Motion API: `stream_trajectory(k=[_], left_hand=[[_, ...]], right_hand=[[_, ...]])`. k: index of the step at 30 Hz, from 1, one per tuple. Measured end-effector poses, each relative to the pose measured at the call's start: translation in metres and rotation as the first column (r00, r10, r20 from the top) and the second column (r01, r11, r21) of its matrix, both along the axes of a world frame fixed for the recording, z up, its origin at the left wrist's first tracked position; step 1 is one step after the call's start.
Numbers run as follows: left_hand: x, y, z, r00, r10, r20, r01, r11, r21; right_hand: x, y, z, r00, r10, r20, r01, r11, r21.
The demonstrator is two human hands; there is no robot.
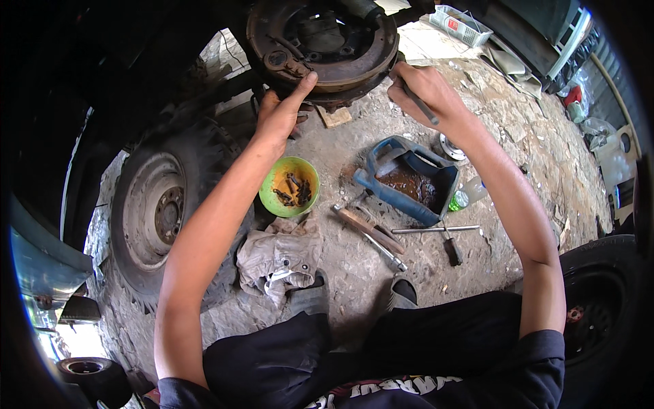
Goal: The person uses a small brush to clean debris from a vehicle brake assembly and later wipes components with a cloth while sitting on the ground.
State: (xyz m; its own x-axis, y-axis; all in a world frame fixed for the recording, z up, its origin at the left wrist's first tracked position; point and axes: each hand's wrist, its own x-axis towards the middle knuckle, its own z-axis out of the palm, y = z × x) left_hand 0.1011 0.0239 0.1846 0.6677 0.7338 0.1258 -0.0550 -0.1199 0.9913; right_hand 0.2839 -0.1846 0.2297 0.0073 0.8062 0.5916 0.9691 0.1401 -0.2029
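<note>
A rusty round brake assembly is at the top centre, under the dark body of a vehicle. My left hand grips its lower left edge, thumb up on the face and fingers curled underneath, partly hidden. At its right edge, my right hand is closed around a grey metal rod; one end sticks out toward my wrist, and the other end is hidden by the hand. Below my left hand stands a green bowl with dark bolts in it.
A cut-open blue jug holds brown liquid. Nearby lie a wooden-handled tool, a T-shaped metal bar, a green-ended bottle and a crumpled cloth. A large wheel leans left; another tyre is at right.
</note>
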Motion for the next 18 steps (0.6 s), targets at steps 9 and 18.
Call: stream_trajectory(k=[9,18], left_hand=[[-0.004,-0.003,0.003,1.0,0.025,-0.001,-0.025,0.999,-0.031],[0.0,0.006,-0.001,0.998,-0.063,-0.005,0.063,0.998,-0.005]], right_hand=[[-0.04,0.018,-0.004,0.982,0.146,-0.122,-0.144,0.989,0.026],[-0.039,0.015,-0.008,0.957,-0.154,0.245,0.185,0.977,-0.107]])
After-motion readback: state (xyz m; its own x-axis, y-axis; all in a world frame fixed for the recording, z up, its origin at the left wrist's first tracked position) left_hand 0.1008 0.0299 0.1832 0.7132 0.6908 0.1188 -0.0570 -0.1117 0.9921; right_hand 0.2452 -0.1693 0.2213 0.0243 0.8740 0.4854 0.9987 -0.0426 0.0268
